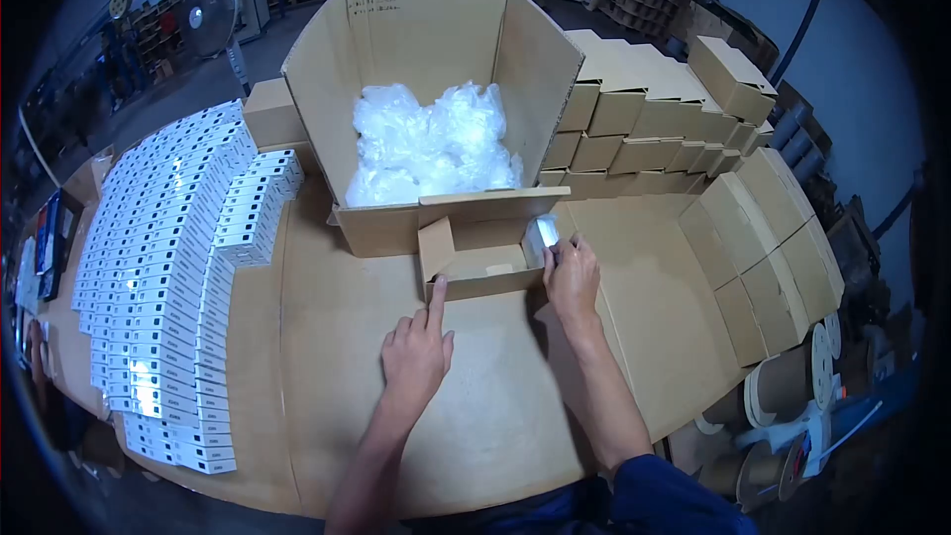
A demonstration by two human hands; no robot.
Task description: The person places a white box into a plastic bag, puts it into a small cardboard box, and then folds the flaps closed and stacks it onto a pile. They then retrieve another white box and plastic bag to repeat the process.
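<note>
A small brown cardboard box lies with its lid raised in the middle of the table. Inside its right end stands a small white box. My right hand is at that end, its thumb and fingers closed on the white box; the exact grip is partly hidden. My left hand holds nothing. Its index finger is stretched out and its tip touches the front wall of the cardboard box near the left corner, while the other fingers are loosely bent.
Behind stands a large open carton with clear plastic bags in it. Rows of small white boxes are stacked at the left. Closed brown boxes are piled at the back right, more brown boxes at the right edge, near cable spools.
</note>
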